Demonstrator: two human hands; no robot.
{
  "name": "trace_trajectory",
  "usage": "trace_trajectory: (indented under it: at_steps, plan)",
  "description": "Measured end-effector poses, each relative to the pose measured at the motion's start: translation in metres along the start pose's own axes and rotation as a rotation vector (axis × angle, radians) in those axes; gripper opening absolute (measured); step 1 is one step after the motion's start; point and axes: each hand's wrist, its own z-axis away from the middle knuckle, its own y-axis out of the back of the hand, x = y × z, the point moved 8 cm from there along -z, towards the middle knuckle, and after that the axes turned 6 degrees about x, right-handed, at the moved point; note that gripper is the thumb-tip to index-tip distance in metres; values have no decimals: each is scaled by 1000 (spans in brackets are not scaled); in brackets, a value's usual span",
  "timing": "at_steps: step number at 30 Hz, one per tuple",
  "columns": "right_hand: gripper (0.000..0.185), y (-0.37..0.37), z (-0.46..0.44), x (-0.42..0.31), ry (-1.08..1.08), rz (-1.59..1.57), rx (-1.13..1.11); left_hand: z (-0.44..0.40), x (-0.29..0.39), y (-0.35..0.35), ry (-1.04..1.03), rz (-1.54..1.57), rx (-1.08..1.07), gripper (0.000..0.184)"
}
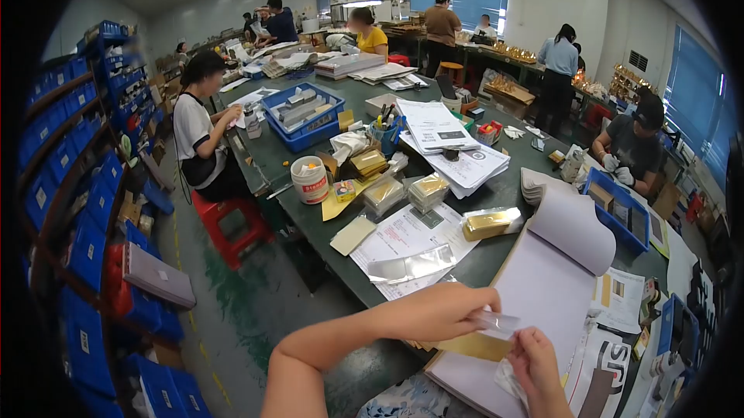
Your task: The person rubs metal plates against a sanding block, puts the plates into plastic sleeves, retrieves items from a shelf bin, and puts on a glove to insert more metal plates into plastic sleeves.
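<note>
My left hand (457, 311) reaches across from the left, its fingers closed on a clear plastic sleeve (502, 323). Just below, a flat gold-coloured plate (473, 346) spans towards my right hand (536, 360), whose fingers pinch its right end. Where plate and sleeve meet is partly hidden by the fingers. Both hands are above a large open pad of white paper (535, 286) with its top sheets curled back. Beyond my left hand, an empty-looking clear sleeve (411, 264) lies on printed sheets (387, 240), near a wrapped stack of gold plates (491, 223).
On the green table (310, 220) stand a white tub (310, 179), wrapped bundles (384, 195), a blue crate (302, 112) and stacked papers (438, 127). Another blue crate (616, 209) is at right, by a seated person (635, 139). Someone sits left on a red stool (225, 224).
</note>
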Motion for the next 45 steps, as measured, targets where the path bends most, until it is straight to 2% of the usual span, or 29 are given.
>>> trace_trajectory:
  at_steps: [2,3,5,6,8,9,10,11,13,14,16,18,20,22,23,24,25,26,29,31,32,34,35,37,38,39,41,43,45]
  plan:
    - [27,13,17,19,-128,-237,57,-14,23,-19,-136,-26,-276,22]
    - [27,5,23,19,-122,-243,54,-24,28,-24,-138,-34,-280,22]
    - [44,-13,35,16,-47,-170,63,-32,33,-59,-17,73,-603,21]
    - [29,17,36,42,-153,-163,137,-43,40,-66,-18,65,-611,21]
    - [24,19,38,54,-164,-198,137,-53,53,-92,105,186,-800,23]
    - [23,15,41,59,-182,-225,134,-62,59,-102,107,181,-801,23]
    - [24,-4,54,41,-267,-180,293,-69,61,-113,156,152,-827,21]
    - [24,-1,56,40,-264,-185,288,-73,63,-122,203,122,-853,19]
    - [26,-11,59,34,-216,-312,7,-81,77,-128,247,75,-869,16]
    - [26,-4,59,34,-209,-318,6,-84,81,-130,288,36,-884,12]
    - [27,-2,58,29,-165,-379,-90,-90,85,-133,291,-67,-886,10]
    - [26,3,60,21,-78,-328,-71,-96,88,-132,298,-164,-887,9]
    - [26,1,67,6,-3,-273,-53,-97,94,-128,309,-127,-885,22]
    - [23,-1,81,-6,-118,-622,203,-98,90,-124,340,-99,-862,24]
    - [23,11,78,2,-117,-628,204,-99,88,-123,361,-74,-837,26]
    - [23,25,72,10,-59,-553,74,-98,89,-123,360,-76,-840,26]
    - [23,32,70,13,-3,-472,-55,-98,87,-121,367,-97,-797,17]
    - [23,37,71,16,-3,-471,-57,-98,85,-117,376,-118,-753,12]
    - [24,39,71,24,-83,-503,-72,-99,106,-110,309,-87,-706,14]
    - [22,23,73,15,-130,-592,-217,-96,108,-106,273,-96,-722,15]
    - [22,19,76,9,-133,-588,-221,-94,110,-103,232,-111,-737,17]
    - [24,46,82,1,-81,-324,261,-87,106,-89,203,-122,-714,18]
    - [24,51,82,-1,-84,-315,255,-83,102,-81,176,-130,-698,20]
    - [30,54,83,-27,91,-13,217,-75,84,-67,181,-180,-692,25]
    - [27,60,91,-39,52,165,370,-70,72,-61,182,-236,-697,30]
    - [27,55,95,-45,47,178,364,-63,61,-60,185,-227,-686,30]
    - [22,42,102,-76,331,617,415,-63,53,-47,-29,-449,-351,38]
    - [20,31,101,-78,336,582,389,-54,48,-59,32,-368,-388,45]
    - [20,20,99,-80,397,644,323,-44,51,-79,-70,-148,-355,39]
